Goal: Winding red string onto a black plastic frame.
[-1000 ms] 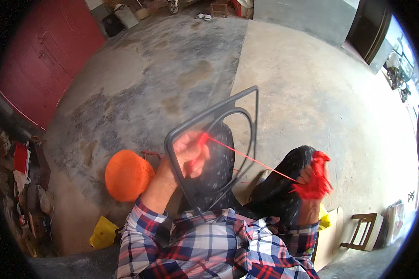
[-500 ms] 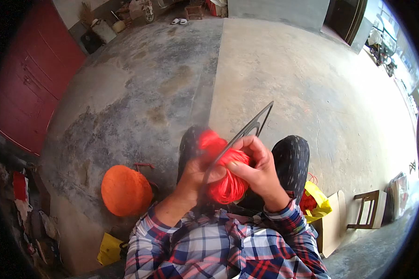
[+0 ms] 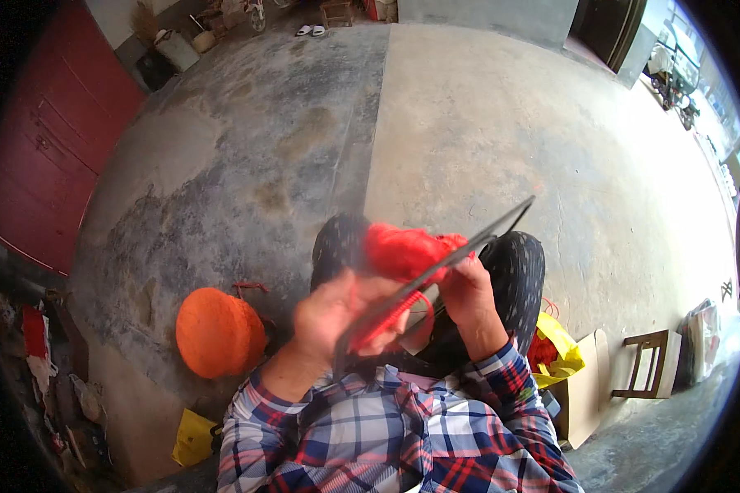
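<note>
Dark frame (image 3: pixel 432 274) and red yarn (image 3: pixel 403 251) have shifted since half a second ago: the frame leans flatter, its far end further right, and most of the yarn now bunches beyond it. Both are held up over the lap, between the knees. The left hand (image 3: pixel 337 308) is half curled at the frame's near end, beside loose red loops; the right hand (image 3: pixel 466 292) has its fingers bent near the middle of the frame, against the yarn (blur and overlap keep me from telling just what each one grips). On the floor (image 3: pixel 460 131), toward its right edge, sit a yellow bag (image 3: pixel 557 353) and a wooden stool (image 3: pixel 654 366); a round orange thing (image 3: pixel 219 333) lies left of the knees. White slippers (image 3: pixel 310 30) lie by the floor's far edge.
</note>
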Demonstrator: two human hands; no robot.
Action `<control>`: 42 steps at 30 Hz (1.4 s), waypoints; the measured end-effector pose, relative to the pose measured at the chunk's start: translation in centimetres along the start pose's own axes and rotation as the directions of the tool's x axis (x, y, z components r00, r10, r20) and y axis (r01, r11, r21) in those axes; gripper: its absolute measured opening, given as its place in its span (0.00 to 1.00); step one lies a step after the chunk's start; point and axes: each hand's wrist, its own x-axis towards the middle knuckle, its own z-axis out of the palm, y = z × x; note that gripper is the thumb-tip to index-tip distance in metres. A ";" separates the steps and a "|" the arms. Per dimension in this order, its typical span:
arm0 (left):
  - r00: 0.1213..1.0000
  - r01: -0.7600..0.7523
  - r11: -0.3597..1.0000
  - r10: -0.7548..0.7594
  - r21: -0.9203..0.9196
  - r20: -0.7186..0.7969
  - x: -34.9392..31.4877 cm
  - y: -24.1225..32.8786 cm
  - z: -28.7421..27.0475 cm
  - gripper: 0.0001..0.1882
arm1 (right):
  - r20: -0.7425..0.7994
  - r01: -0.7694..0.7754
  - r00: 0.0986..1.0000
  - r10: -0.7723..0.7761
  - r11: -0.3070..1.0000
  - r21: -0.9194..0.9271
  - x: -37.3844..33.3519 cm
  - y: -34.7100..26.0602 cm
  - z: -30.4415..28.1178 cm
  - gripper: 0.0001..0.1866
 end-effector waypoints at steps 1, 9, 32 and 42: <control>0.993 -0.035 0.991 0.050 0.129 -0.109 -0.6 0.4 -0.3 0.36 | -0.105 -0.060 0.994 0.044 0.985 -0.161 -0.4 -0.1 0.5 0.24; 0.970 -0.076 0.763 0.207 0.642 -0.130 -0.5 2.2 -1.7 0.29 | 0.005 0.135 0.990 -0.143 0.948 0.289 -3.9 -5.5 4.5 0.25; 0.903 -0.304 0.846 0.403 0.439 -0.150 -3.8 4.4 -6.0 0.26 | 0.017 0.212 0.977 -0.214 0.974 0.080 -8.3 -9.0 -7.2 0.19; 0.899 -0.193 0.900 0.322 0.391 -0.298 -0.8 1.0 -0.9 0.34 | 0.260 -0.138 0.929 0.263 0.899 -0.415 -3.9 -5.6 6.9 0.34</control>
